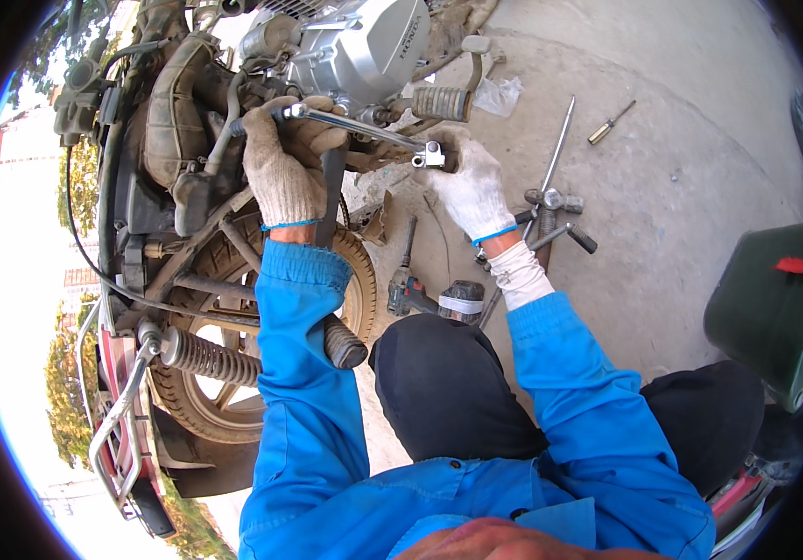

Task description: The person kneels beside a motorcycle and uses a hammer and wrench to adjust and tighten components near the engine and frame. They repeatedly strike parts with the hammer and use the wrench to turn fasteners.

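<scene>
1. Handling: the wrench looks like shiny metal, so stiff, fairly heavy for its slimness and not fragile; bare chrome may be slippery, though cloth gloves should add some grip.
2. Hold: best taken by the bar's middle or by both ends; the chunky right end is probably the heavier one.
3. Direction: the long axis is laid across, left to right, dipping a little to the right. The block end is pointed at the right hand, the other end at the left hand.
4. Place: the wrench is held off the floor, between both hands, near the lower edge of the engine.
5. Left hand: fingers are curled, apparently closed about the far end; exact contact is partly hidden.
6. Right hand: the block end is pinched between thumb and fingers; fingertips can't be fully seen.
</scene>
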`<act>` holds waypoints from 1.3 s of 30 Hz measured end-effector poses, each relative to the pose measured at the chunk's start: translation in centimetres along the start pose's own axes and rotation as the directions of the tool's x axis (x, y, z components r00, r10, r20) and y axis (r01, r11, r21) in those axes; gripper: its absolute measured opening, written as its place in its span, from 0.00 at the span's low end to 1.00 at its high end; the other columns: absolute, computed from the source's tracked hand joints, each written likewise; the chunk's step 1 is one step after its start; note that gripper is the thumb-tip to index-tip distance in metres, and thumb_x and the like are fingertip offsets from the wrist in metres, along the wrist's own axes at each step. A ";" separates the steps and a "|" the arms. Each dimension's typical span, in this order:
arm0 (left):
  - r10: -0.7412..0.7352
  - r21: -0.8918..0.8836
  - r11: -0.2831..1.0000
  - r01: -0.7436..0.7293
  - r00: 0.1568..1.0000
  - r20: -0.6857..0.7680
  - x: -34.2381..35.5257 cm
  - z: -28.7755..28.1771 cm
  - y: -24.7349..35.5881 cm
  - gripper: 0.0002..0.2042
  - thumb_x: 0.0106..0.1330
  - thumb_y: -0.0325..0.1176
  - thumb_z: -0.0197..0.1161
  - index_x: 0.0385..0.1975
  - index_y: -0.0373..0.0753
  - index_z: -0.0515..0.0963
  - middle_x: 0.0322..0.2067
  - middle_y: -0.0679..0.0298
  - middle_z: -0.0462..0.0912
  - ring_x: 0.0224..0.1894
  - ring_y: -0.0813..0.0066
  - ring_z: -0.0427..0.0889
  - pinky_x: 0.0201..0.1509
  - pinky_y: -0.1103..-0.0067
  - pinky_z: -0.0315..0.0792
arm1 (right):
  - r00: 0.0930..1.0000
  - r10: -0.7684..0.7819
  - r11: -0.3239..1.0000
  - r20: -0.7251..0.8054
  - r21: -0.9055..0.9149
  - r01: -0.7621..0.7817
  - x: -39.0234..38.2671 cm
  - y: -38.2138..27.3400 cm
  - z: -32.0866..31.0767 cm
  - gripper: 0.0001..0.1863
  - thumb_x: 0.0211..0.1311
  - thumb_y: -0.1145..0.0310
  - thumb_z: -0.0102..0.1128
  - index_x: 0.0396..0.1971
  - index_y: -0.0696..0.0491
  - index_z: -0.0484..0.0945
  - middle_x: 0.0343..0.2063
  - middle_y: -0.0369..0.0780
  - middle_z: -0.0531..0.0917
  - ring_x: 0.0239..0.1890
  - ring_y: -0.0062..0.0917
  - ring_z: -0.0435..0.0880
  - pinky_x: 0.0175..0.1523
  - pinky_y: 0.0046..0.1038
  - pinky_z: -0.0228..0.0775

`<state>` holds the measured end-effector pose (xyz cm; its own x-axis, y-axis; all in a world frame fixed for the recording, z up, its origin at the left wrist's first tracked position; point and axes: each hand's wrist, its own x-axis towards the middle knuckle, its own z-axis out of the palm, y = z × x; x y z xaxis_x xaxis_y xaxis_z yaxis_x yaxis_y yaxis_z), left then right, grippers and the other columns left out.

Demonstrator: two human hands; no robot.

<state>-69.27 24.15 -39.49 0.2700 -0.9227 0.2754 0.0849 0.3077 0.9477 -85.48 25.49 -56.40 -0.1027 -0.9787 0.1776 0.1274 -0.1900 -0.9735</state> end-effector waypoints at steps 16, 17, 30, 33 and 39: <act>-0.081 0.243 0.969 0.041 0.984 0.159 -2.0 1.9 -0.1 0.10 0.82 0.31 0.56 0.53 0.33 0.77 0.30 0.58 0.84 0.35 0.63 0.89 0.31 0.76 0.83 | 0.968 -0.126 0.979 -0.219 -0.184 0.086 -3.2 -1.2 3.7 0.29 0.52 0.71 0.77 0.56 0.48 0.78 0.46 0.49 0.81 0.43 0.53 0.87 0.50 0.46 0.83; -0.095 0.294 0.954 0.050 0.986 0.139 -2.0 1.9 -0.1 0.10 0.82 0.31 0.56 0.53 0.33 0.77 0.30 0.58 0.84 0.34 0.64 0.88 0.30 0.77 0.82 | 0.975 -0.097 0.989 -0.201 -0.129 0.072 -3.4 -1.2 3.8 0.29 0.52 0.72 0.76 0.56 0.49 0.77 0.47 0.50 0.81 0.44 0.52 0.87 0.52 0.45 0.82; -0.021 0.262 0.963 -0.064 0.950 0.311 -2.3 2.0 0.2 0.12 0.80 0.29 0.58 0.56 0.31 0.77 0.35 0.54 0.85 0.35 0.66 0.86 0.34 0.78 0.81 | 0.928 0.339 0.590 0.155 0.734 -0.338 -0.4 1.6 3.4 0.30 0.67 0.75 0.69 0.68 0.64 0.73 0.60 0.46 0.83 0.59 0.30 0.83 0.66 0.31 0.76; 0.016 0.216 0.973 -0.077 0.962 0.272 -2.2 2.2 0.5 0.13 0.79 0.27 0.58 0.59 0.31 0.75 0.37 0.54 0.86 0.33 0.70 0.86 0.34 0.79 0.83 | 0.912 0.359 0.528 0.196 0.764 -0.372 0.3 1.4 3.4 0.30 0.67 0.75 0.70 0.68 0.63 0.74 0.60 0.45 0.83 0.59 0.28 0.83 0.65 0.31 0.77; 0.115 0.200 0.968 -0.154 0.975 0.192 -2.0 2.4 0.5 0.14 0.78 0.28 0.61 0.58 0.30 0.74 0.38 0.53 0.87 0.31 0.68 0.85 0.34 0.77 0.83 | 0.935 0.316 0.487 0.164 0.817 -0.308 0.9 0.6 4.8 0.31 0.69 0.77 0.68 0.70 0.62 0.70 0.58 0.42 0.81 0.53 0.26 0.84 0.57 0.28 0.80</act>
<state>-72.07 25.55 -39.16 0.0887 -0.9084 0.4086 -0.1515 0.3932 0.9069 -80.80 24.16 -56.12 0.1058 -0.9874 -0.1177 0.8999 0.1454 -0.4111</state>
